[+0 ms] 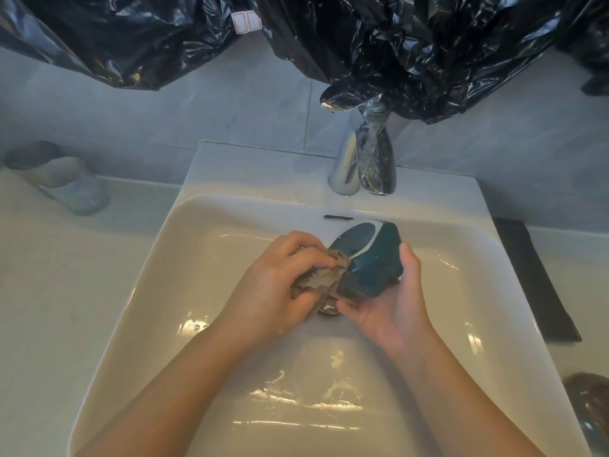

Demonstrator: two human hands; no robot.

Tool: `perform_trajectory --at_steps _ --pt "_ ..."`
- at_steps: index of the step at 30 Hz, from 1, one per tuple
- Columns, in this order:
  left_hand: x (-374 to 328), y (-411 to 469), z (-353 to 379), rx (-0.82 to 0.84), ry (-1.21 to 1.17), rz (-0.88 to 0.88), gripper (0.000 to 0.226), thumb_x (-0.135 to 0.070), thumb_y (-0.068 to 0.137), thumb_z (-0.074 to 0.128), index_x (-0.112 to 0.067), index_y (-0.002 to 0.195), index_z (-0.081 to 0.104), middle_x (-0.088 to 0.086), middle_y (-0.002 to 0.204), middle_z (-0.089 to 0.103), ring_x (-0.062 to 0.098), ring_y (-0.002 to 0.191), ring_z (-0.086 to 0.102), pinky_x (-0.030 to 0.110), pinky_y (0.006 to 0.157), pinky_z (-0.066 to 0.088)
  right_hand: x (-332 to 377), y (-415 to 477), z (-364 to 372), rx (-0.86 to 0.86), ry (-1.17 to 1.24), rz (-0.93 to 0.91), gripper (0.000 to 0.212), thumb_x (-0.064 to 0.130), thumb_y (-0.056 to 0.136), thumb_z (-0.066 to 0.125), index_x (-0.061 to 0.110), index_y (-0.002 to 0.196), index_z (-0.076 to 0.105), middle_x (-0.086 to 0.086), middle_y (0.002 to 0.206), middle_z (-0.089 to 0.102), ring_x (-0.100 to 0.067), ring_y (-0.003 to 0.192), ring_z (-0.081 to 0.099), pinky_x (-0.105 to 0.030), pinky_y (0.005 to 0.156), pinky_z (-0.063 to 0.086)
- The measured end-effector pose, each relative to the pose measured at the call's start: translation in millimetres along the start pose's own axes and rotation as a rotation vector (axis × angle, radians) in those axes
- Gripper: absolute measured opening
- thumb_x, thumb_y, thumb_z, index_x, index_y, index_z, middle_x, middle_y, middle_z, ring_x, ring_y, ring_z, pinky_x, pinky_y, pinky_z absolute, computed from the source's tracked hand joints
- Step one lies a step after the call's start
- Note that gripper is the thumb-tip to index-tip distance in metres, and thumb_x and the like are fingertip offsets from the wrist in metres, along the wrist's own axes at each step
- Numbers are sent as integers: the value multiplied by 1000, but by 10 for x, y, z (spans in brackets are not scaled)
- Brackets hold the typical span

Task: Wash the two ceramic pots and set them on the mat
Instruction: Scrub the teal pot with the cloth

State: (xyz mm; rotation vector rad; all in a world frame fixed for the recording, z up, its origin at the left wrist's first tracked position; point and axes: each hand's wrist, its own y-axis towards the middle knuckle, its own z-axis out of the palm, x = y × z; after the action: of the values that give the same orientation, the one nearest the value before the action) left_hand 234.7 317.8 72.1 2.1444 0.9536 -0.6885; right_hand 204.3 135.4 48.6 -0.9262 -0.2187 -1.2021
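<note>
Brown cloth (321,278), bunched in the curled fingers of your left hand (273,285), presses against the teal pot (372,258). Your right hand (389,308) grips the pot tilted, thumb up its side and fingers cupped beneath. Both hands work over the white sink (197,308), below a chrome tap (346,166). A dark mat (534,282) lies on the counter to the right.

Nothing here can be read. The only label is a small white sticker (245,23) with red borders, stuck on the black plastic sheeting (395,44) up toward eleven o'clock; any print on it is too small to tell
</note>
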Motion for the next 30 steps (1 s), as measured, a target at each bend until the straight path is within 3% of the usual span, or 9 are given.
perform_trajectory --at_steps 3,6,11,16,19,22,25,30 --pt "74 7 -17 -24 73 -12 27 -28 79 58 -16 101 70 -2 109 59 14 97 58 30 78 49 6 3 -7 -16 86 66 82 73 82 45 12 134 57 -18 112 67 -34 83 65 -31 57 54" --pt "112 20 -72 -151 -7 -80 23 -19 79 64 -15 101 70 -1 107 58 6 97 57 22 81 48 27 18 -14 -1 68 73 86 77 81 39 12 132 60 -17 110 68 -31 70 64 -24 49 44" --pt "-38 18 22 -133 -49 33 26 -21 81 62 -11 104 70 2 111 58 13 103 58 23 86 47 -7 23 28 65 171 30 76 72 80 48 9 119 67 -16 109 66 -30 82 64 -34 71 47" --pt "99 34 38 -170 -64 -32 27 -5 79 64 -10 105 69 3 110 57 14 103 58 29 86 49 8 -29 25 181 100 69 78 74 84 36 8 114 67 -17 98 62 -26 66 52 -27 52 40" --pt "177 32 4 -159 -34 -64 25 -10 80 63 -10 104 69 2 109 58 10 101 57 27 85 49 38 -76 27 254 94 94 76 72 85 30 10 107 69 -16 95 61 -25 58 51 -21 39 38" --pt "223 49 -26 -156 -32 -103 24 -26 82 57 -15 101 67 -2 106 58 4 97 55 26 84 49 -2 -73 19 405 113 115 79 71 90 20 9 117 60 -20 103 53 -27 59 52 -23 43 37" --pt "185 50 -89 -272 -142 -181 20 -23 85 59 -23 104 64 -7 105 60 1 99 57 18 84 48 -36 -55 13 468 71 120 80 68 92 12 8 118 59 -17 99 58 -28 61 54 -25 44 35" --pt "136 48 -63 -240 -162 -42 25 -21 85 59 -10 107 66 4 106 61 8 102 58 23 88 47 -71 -40 -33 498 63 146 81 73 88 19 9 116 61 -17 99 54 -26 63 53 -23 42 37"
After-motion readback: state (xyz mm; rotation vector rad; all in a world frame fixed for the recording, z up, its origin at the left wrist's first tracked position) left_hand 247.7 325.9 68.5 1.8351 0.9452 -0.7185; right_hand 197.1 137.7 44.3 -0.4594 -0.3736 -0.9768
